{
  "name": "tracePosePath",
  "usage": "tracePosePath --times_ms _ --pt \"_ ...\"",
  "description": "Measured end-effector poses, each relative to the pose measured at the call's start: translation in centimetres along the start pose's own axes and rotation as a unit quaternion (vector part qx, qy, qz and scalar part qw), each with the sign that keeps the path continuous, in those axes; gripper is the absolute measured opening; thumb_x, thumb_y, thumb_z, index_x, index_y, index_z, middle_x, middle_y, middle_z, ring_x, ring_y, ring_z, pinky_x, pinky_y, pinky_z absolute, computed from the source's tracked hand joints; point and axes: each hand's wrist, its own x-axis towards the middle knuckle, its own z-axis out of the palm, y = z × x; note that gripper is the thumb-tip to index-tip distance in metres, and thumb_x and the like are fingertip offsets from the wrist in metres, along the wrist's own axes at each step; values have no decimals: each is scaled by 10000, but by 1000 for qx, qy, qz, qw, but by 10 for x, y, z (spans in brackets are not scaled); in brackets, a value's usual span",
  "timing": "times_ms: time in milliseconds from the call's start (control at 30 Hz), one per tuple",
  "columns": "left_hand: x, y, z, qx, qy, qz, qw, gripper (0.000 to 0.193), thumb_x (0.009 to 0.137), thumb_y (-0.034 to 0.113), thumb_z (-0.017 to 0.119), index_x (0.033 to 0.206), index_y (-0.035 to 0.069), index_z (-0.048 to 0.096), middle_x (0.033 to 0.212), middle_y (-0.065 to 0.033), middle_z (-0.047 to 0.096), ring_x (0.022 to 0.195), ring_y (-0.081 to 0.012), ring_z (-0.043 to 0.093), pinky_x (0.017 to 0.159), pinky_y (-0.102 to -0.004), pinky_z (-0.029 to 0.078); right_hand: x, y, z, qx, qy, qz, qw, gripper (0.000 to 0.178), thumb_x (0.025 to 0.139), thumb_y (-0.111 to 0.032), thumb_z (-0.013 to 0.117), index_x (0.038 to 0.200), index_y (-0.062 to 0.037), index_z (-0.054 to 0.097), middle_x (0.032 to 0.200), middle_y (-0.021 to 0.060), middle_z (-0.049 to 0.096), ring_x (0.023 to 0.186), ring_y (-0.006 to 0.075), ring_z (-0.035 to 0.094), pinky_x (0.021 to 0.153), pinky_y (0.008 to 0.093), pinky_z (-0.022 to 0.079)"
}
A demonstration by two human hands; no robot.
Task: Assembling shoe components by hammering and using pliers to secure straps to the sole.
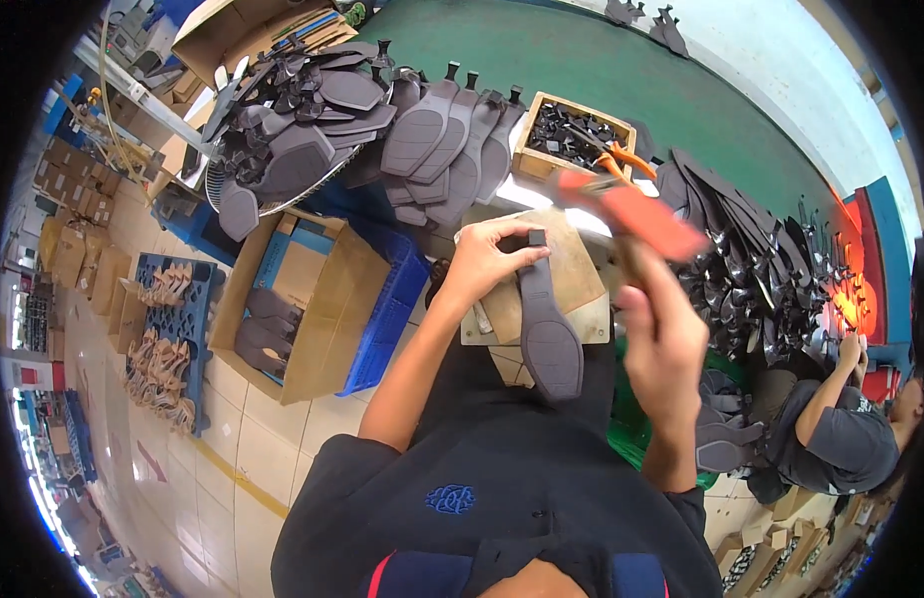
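grey sole (552,344) juts over near edge of worn board (582,264). left hand (482,261), at board's left, thumb and fingers pinching sole's heel end around small black block (537,238). right hand (666,349), right of board, closed round hammer (636,216), red head blurred. beyond board: wooden box (538,166) of black parts; beyond-left, piled soles (437,135).
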Motion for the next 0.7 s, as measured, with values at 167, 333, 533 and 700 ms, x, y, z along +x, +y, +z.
tracePosePath --times_ms 167,333,533,700 --pt "-7 -4 5 282 -6 111 953 1060 745 367 830 1543 11 229 1256 -112 679 1317 -274 508 1178 -531 203 -14 27 23 -8 -51 -15 999 395 950 -35 603 1327 55 531 1154 263 659 985 402 680 768 451 552" --pt "-11 1 0 365 -9 73 928 954 774 442 787 1521 54 339 1404 -107 585 1442 -278 373 1204 -610 63 21 4 -18 -39 -64 -9 997 319 992 -121 603 1266 43 587 1009 223 692 848 305 707 753 342 546" --pt "-14 3 2 422 -20 114 899 475 828 393 743 1211 116 697 1302 -5 664 1429 -265 399 1193 -638 86 -16 48 23 6 -75 2 997 348 940 -32 633 1277 30 572 902 234 652 726 264 676 696 361 541" --pt "-42 26 2 178 -97 188 961 251 899 210 708 1089 47 716 1079 -116 724 1097 -265 670 986 -421 451 17 45 -5 11 -65 23 998 405 894 -2 669 1294 2 602 1018 210 685 868 310 704 747 361 554"
